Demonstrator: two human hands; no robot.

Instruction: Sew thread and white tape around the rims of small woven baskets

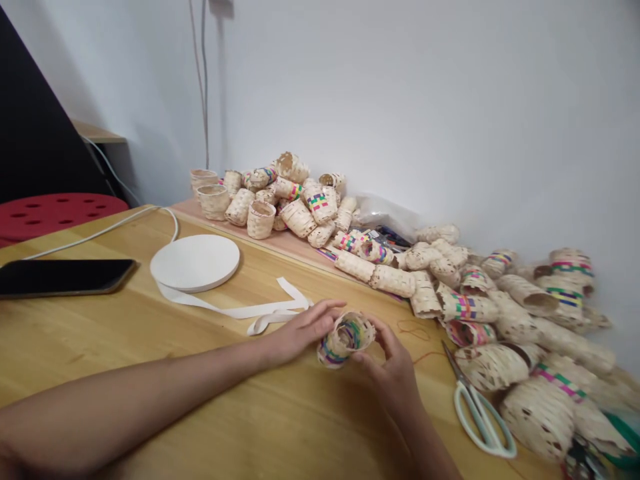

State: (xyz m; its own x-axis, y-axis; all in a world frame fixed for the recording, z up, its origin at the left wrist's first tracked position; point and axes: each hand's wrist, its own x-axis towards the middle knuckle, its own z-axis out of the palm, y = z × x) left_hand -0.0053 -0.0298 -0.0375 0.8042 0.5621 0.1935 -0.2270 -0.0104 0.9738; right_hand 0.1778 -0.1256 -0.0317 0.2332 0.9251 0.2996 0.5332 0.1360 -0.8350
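Note:
A small woven basket with purple, green and blue bands is tilted between my hands over the wooden table, its open rim facing up and toward me. My right hand grips its right side, thumb near the front and fingers behind the rim. Against the left side rests my left hand, with its fingers stretched out. Just behind my left hand, white ribbon runs in loose folds from a flat white roll.
Many woven baskets are heaped along the wall and down the right side. Scissors with pale handles lie at the right. A black phone and white cable are at the left. A red stool stands beyond the table.

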